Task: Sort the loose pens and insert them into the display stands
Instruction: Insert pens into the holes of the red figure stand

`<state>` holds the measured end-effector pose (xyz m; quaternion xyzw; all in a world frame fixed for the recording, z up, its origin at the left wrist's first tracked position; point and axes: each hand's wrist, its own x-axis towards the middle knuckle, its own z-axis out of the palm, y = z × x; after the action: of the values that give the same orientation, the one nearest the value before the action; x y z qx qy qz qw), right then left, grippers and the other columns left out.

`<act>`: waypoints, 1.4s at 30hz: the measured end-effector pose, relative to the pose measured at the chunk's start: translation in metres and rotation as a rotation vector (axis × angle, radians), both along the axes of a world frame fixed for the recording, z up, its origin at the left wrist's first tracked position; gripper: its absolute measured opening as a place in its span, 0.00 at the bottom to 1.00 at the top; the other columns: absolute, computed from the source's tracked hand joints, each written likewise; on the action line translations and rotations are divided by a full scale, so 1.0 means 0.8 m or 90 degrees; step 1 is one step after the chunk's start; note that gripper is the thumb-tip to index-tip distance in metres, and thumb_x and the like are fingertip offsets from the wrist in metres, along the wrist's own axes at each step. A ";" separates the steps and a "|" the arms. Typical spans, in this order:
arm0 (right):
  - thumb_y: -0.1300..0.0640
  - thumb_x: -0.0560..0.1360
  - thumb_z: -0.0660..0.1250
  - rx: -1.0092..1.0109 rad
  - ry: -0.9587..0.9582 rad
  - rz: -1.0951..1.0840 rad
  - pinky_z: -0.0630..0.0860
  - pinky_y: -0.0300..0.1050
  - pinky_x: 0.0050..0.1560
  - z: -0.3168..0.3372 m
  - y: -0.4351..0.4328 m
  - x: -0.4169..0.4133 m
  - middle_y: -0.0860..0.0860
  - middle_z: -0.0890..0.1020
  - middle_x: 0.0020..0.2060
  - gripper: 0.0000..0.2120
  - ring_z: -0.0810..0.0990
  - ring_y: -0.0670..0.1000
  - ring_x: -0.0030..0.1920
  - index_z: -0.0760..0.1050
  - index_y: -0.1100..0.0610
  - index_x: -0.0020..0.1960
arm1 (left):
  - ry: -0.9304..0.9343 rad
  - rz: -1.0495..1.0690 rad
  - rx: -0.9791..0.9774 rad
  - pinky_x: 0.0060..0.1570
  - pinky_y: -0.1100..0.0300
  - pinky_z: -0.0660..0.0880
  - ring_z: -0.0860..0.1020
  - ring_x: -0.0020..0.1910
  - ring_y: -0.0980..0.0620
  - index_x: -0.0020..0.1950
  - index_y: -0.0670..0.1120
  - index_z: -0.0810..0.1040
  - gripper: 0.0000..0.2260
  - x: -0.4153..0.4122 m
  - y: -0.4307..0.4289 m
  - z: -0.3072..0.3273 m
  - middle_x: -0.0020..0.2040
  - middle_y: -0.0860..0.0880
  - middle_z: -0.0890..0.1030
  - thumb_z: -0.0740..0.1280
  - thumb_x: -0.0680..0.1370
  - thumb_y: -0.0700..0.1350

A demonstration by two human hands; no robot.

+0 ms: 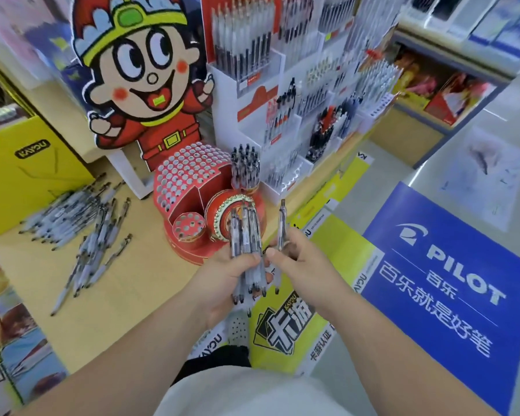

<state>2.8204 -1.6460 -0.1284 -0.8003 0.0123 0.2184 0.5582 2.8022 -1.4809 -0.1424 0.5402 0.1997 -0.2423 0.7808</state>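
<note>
Under and left of the hands spreads the wooden table (126, 295). Far beyond the left hand (228, 280) stands a cartoon cutout (138, 70), and white racks (282, 85) full of pens rise beyond the right hand (300, 259). Just ahead of the left hand sits the red stand (186, 187) with its holed tiers, a cluster (244, 166) of pens upright at its back right. Well left of that hand, loose pens (81, 217) lie heaped on the table. The left hand grips a bundle (246, 235) of clear pens, dark tips pointing back toward the person. The right hand, just beside it, pinches a single pen (282, 223) upright, apart from the bundle.
</note>
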 end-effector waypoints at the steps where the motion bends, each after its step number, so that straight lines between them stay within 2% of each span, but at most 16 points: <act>1: 0.48 0.81 0.66 -0.001 0.001 -0.001 0.75 0.43 0.44 0.004 -0.001 0.012 0.47 0.80 0.39 0.04 0.79 0.48 0.41 0.74 0.39 0.48 | -0.004 -0.007 0.008 0.65 0.37 0.74 0.81 0.60 0.36 0.66 0.42 0.78 0.14 0.012 0.001 0.000 0.58 0.38 0.84 0.66 0.81 0.37; 3: 0.51 0.81 0.66 0.000 0.020 -0.001 0.67 0.32 0.33 0.012 -0.003 0.035 0.42 0.79 0.33 0.04 0.73 0.39 0.30 0.77 0.44 0.49 | -0.009 -0.020 0.016 0.64 0.39 0.75 0.82 0.58 0.38 0.66 0.42 0.78 0.14 0.035 0.004 0.004 0.58 0.40 0.84 0.66 0.81 0.38; 4: 0.52 0.82 0.65 -0.001 0.026 -0.002 0.64 0.29 0.30 0.016 -0.005 0.046 0.41 0.79 0.31 0.04 0.72 0.38 0.27 0.79 0.47 0.49 | -0.007 -0.017 0.017 0.61 0.43 0.77 0.83 0.55 0.41 0.66 0.42 0.78 0.13 0.045 0.007 0.007 0.56 0.42 0.85 0.67 0.81 0.38; 6: 0.53 0.81 0.66 -0.011 0.028 -0.025 0.63 0.30 0.28 0.021 -0.006 0.071 0.41 0.77 0.30 0.06 0.70 0.39 0.25 0.80 0.49 0.46 | -0.002 -0.004 0.009 0.49 0.51 0.80 0.84 0.46 0.47 0.62 0.42 0.78 0.10 0.065 0.017 0.010 0.48 0.45 0.86 0.67 0.81 0.39; 8: 0.52 0.81 0.66 -0.011 0.043 -0.054 0.63 0.37 0.29 0.027 -0.006 0.088 0.48 0.75 0.30 0.09 0.67 0.44 0.25 0.77 0.53 0.42 | 0.005 0.008 0.005 0.44 0.53 0.79 0.83 0.41 0.48 0.59 0.42 0.79 0.07 0.078 0.026 0.012 0.43 0.45 0.84 0.67 0.81 0.39; 11: 0.52 0.82 0.63 -0.004 0.071 -0.091 0.65 0.43 0.28 0.036 -0.004 0.116 0.55 0.80 0.33 0.15 0.70 0.50 0.25 0.77 0.64 0.47 | 0.038 0.068 -0.026 0.43 0.51 0.81 0.83 0.41 0.45 0.58 0.41 0.79 0.06 0.098 0.041 0.011 0.43 0.43 0.83 0.66 0.81 0.39; 14: 0.51 0.83 0.57 0.039 0.098 -0.094 0.67 0.43 0.29 0.047 -0.002 0.139 0.54 0.83 0.35 0.16 0.73 0.52 0.27 0.80 0.59 0.52 | 0.061 0.128 -0.050 0.33 0.55 0.80 0.83 0.44 0.42 0.60 0.39 0.78 0.09 0.111 0.049 0.013 0.43 0.43 0.83 0.67 0.80 0.39; 17: 0.53 0.82 0.56 0.041 0.080 -0.063 0.64 0.47 0.32 0.045 -0.003 0.166 0.55 0.74 0.30 0.17 0.69 0.52 0.27 0.82 0.56 0.47 | 0.055 0.177 -0.040 0.40 0.52 0.79 0.84 0.41 0.45 0.62 0.38 0.78 0.12 0.120 0.051 0.007 0.43 0.43 0.84 0.67 0.80 0.39; 19: 0.55 0.81 0.59 0.006 0.029 -0.027 0.62 0.47 0.33 0.038 -0.005 0.189 0.51 0.68 0.26 0.15 0.65 0.50 0.26 0.81 0.49 0.41 | 0.059 0.210 -0.033 0.45 0.50 0.78 0.84 0.41 0.45 0.63 0.39 0.79 0.13 0.128 0.049 0.004 0.43 0.43 0.84 0.68 0.80 0.40; 22: 0.57 0.79 0.66 -0.018 -0.046 0.050 0.64 0.47 0.31 0.031 -0.010 0.225 0.46 0.72 0.27 0.10 0.67 0.49 0.27 0.77 0.45 0.42 | 0.062 0.270 -0.030 0.36 0.54 0.78 0.83 0.40 0.45 0.63 0.39 0.78 0.13 0.139 0.037 0.008 0.41 0.43 0.84 0.68 0.80 0.40; 25: 0.56 0.75 0.73 -0.027 -0.097 0.143 0.75 0.56 0.36 0.032 -0.013 0.259 0.50 0.78 0.31 0.07 0.76 0.55 0.31 0.78 0.47 0.41 | 0.063 0.339 -0.026 0.28 0.56 0.76 0.81 0.40 0.44 0.64 0.40 0.78 0.13 0.151 0.020 0.016 0.40 0.44 0.83 0.67 0.81 0.39; 27: 0.56 0.74 0.75 -0.020 -0.102 0.183 0.77 0.56 0.37 0.034 -0.016 0.280 0.54 0.80 0.33 0.07 0.79 0.57 0.32 0.79 0.48 0.41 | 0.061 0.370 -0.020 0.29 0.56 0.76 0.81 0.39 0.45 0.65 0.39 0.77 0.13 0.156 0.009 0.020 0.41 0.43 0.83 0.66 0.81 0.39; 31: 0.59 0.75 0.74 0.010 -0.050 0.291 0.79 0.52 0.36 0.042 -0.021 0.316 0.58 0.82 0.35 0.04 0.82 0.50 0.31 0.81 0.52 0.44 | 0.076 0.451 -0.007 0.32 0.54 0.76 0.82 0.40 0.45 0.65 0.37 0.77 0.14 0.159 -0.009 0.020 0.43 0.42 0.83 0.67 0.81 0.41; 36: 0.58 0.78 0.71 0.002 -0.041 0.404 0.81 0.62 0.39 0.051 -0.019 0.335 0.55 0.83 0.37 0.05 0.84 0.51 0.34 0.82 0.51 0.52 | 0.087 0.551 -0.014 0.31 0.53 0.72 0.79 0.40 0.42 0.55 0.41 0.80 0.06 0.148 -0.028 0.018 0.42 0.40 0.79 0.68 0.81 0.41; 38: 0.55 0.78 0.71 -0.035 -0.110 0.445 0.81 0.59 0.43 0.049 -0.015 0.338 0.50 0.83 0.37 0.04 0.84 0.53 0.37 0.81 0.46 0.51 | 0.083 0.579 -0.011 0.34 0.51 0.71 0.80 0.41 0.41 0.53 0.43 0.81 0.04 0.141 -0.030 0.017 0.43 0.39 0.80 0.67 0.81 0.40; 42: 0.53 0.76 0.72 -0.073 -0.262 0.470 0.78 0.45 0.48 0.043 -0.005 0.339 0.43 0.80 0.44 0.06 0.80 0.46 0.42 0.84 0.47 0.53 | 0.066 0.582 -0.023 0.39 0.49 0.77 0.82 0.46 0.40 0.65 0.41 0.78 0.13 0.130 -0.027 0.017 0.51 0.34 0.81 0.67 0.81 0.41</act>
<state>3.0915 -1.6498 -0.0940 -0.8079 -0.3746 0.2381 0.3877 2.9058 -1.5029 -0.1286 0.3700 0.4516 0.0969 0.8060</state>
